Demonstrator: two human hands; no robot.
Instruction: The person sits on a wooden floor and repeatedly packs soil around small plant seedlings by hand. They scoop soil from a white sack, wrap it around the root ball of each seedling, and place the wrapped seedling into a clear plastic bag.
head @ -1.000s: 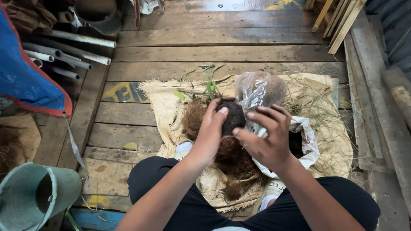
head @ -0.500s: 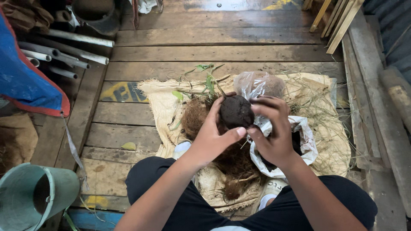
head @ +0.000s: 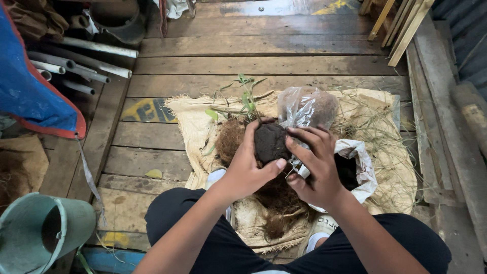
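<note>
Way off to the left of the hands there's a green bucket point(head: 43, 231) lying on its side at the bottom corner, and above it a blue tarp point(head: 30, 91) with a red edge, plus a few grey pipes point(head: 86, 63) stacked on the plank floor point(head: 264, 66). Closer in, a tan sack point(head: 190, 122) is spread flat on the boards and both hands work right over it. Just left of the left hand, a heap of brown fibre point(head: 231, 139) sits on the sack, with more of the same stuff hanging down below the hands. The left hand point(head: 248, 170) is wrapped around a dark soil ball point(head: 270, 143), fingers curled over its far side and thumb pressed across the near side, so it's gripping it properly. A skinny green seedling point(head: 247, 99) pokes up and away from the top of the ball, just past the left fingertips. The right hand point(head: 317, 170) is touching the ball's right side, fingers spread over it, and it looks like it's also pinching the crinkly clear bag point(head: 304, 109) that bulges up behind its fingers. Right of that hand, a white bag point(head: 362, 170) lies open with dark soil inside. Further right there's dry grass scattered on the sack, then wood slats point(head: 401, 30) leaning in the top corner.
</note>
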